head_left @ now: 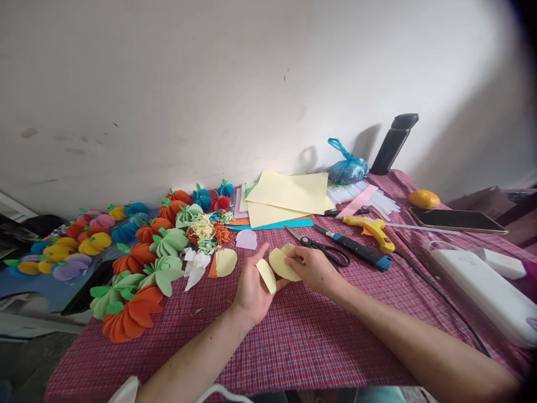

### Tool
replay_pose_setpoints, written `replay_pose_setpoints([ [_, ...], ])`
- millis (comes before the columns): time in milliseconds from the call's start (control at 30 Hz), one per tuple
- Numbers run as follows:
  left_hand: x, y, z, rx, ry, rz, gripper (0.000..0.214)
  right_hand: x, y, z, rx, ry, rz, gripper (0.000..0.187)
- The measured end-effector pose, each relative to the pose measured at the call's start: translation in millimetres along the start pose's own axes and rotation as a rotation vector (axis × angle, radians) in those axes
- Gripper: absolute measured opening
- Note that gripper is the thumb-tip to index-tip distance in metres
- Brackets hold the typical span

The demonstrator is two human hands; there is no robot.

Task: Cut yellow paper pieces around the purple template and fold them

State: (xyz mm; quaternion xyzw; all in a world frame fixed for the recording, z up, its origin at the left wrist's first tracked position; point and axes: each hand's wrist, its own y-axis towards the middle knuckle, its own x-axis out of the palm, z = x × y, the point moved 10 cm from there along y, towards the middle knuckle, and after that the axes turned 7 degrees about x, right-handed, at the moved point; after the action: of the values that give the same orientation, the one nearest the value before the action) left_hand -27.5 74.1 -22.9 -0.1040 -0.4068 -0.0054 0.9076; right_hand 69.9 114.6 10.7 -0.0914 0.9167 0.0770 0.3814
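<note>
My left hand (254,294) is turned palm up, with a pale yellow rounded paper piece (267,276) resting in it under the thumb. Close beside it, my right hand (312,268) pinches more yellow paper pieces (282,264) that fan out between the two hands. Just left of my hands lie a small stack of yellow cut papers (226,262) with an orange piece under it, and a lilac cut paper (246,239). Black-handled scissors (321,246) lie beyond my right hand, next to a blue and black utility knife (356,250).
Paper pumpkins (134,257) in several colours crowd the left side. Yellow sheets (289,190) lie at the back by a blue plastic bag (348,168) and a black bottle (394,144). Rightward are a yellow glue gun (371,230), its cord, a phone (457,219) and a white power strip (482,294).
</note>
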Motion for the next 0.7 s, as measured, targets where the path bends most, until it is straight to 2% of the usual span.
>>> replay_pose_setpoints([
  [167,1.5,-1,5,0.018,-0.016,-0.023,0.048,-4,1,1,0.003,0.000,0.018,0.023],
  [433,-2.3,2,6,0.037,0.000,-0.011,0.020,-5,0,-1,-0.020,-0.023,0.025,0.020],
  [700,-9.9,4,9,0.052,0.030,0.066,0.016,-7,-1,-1,0.000,0.008,0.029,0.018],
])
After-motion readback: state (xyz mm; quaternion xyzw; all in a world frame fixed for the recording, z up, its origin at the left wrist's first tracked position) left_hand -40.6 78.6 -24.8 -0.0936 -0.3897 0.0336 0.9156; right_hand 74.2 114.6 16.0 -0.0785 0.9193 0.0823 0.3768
